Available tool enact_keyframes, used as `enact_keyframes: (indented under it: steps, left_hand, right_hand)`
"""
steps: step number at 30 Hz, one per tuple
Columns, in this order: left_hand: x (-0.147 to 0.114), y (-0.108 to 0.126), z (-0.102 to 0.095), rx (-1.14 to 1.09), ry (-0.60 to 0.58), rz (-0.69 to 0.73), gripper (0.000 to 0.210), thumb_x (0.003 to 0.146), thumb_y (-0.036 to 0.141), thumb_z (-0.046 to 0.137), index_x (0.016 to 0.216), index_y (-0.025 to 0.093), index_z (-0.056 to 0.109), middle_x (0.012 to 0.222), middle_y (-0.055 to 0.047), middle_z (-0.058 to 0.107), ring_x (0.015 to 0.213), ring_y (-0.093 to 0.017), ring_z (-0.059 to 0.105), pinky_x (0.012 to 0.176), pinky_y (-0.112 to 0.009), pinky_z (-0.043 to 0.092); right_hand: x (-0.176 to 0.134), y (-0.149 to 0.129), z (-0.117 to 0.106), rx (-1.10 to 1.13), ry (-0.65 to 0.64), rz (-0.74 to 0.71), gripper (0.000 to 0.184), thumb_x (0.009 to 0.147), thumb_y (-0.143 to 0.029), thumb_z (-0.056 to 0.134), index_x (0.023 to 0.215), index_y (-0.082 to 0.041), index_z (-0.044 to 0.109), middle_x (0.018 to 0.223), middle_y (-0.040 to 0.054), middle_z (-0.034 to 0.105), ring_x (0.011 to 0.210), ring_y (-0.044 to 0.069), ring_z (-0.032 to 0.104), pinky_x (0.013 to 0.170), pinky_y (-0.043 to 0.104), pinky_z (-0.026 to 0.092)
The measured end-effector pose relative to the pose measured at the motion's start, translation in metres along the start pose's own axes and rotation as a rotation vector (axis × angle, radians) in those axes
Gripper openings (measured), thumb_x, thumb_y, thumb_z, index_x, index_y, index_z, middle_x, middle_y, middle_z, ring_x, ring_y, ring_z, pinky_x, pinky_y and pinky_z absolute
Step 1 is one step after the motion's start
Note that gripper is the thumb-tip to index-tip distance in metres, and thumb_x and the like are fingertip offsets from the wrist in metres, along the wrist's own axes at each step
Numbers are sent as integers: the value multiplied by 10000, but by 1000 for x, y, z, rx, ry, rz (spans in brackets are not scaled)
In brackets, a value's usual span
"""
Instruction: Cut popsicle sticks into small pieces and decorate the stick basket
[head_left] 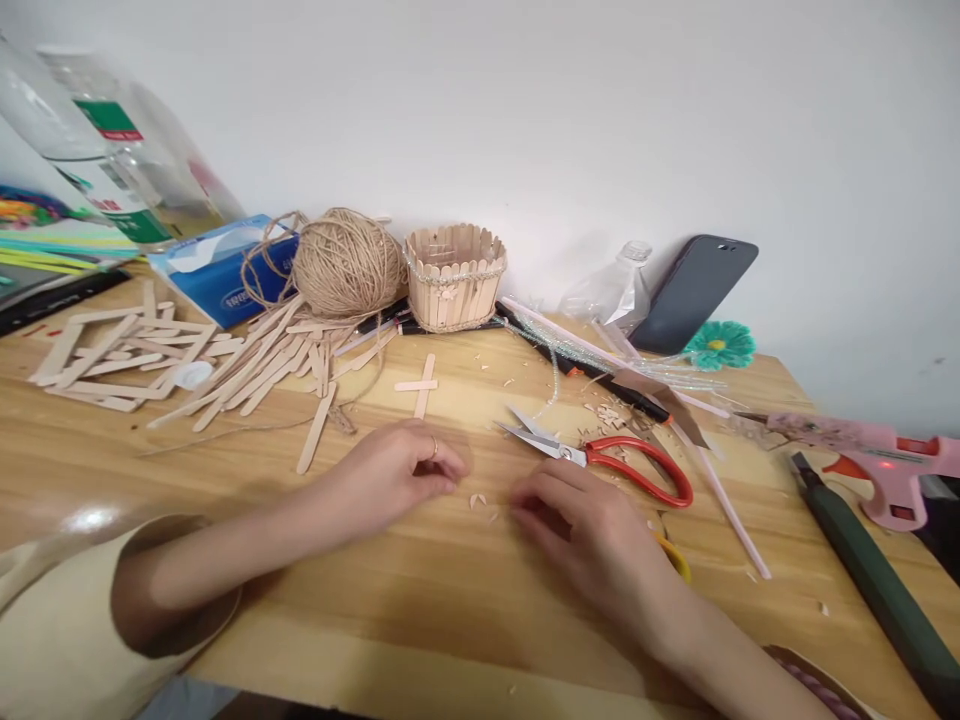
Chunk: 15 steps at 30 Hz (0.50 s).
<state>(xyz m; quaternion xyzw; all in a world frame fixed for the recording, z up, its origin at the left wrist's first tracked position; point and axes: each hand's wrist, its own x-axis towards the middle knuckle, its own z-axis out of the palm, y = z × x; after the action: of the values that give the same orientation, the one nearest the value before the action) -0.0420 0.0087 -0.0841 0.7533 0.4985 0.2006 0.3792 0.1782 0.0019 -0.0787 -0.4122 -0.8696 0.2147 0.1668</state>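
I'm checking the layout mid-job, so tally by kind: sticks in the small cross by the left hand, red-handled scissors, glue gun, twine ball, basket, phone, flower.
Cross sticks: 2
Red-handled scissors: 1
Glue gun: 1
Twine ball: 1
Basket: 1
Phone: 1
Flower: 1
Total: 8

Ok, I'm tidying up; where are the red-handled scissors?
In the head view, the red-handled scissors lie right of centre on the wooden table, just beyond the right hand.
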Motion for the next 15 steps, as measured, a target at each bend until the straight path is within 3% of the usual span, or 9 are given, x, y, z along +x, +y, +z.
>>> enact_keyframes:
  steps: [9, 15]
  left_hand:
    - [3, 18, 10, 269, -34, 254, 121, 791, 242, 619, 893, 234, 684, 870, -9, 651, 888, -190, 525, 770, -313, 430]
    - [10, 24, 16, 380, -75, 233, 126, 794, 208, 579, 738, 201, 692, 772, -22, 668, 846, -210, 518, 721, -318, 441]
  right_hand:
    - [-4, -6, 3, -8, -34, 10, 136, 856, -134, 516, 825, -208, 626, 793, 25, 588, 725, 169, 546, 629, 273, 419]
    - [4, 4, -2, -149, 50, -19, 168, 859, -147, 515, 737, -184, 624, 752, 45, 581, 737, 195, 519, 655, 314, 410]
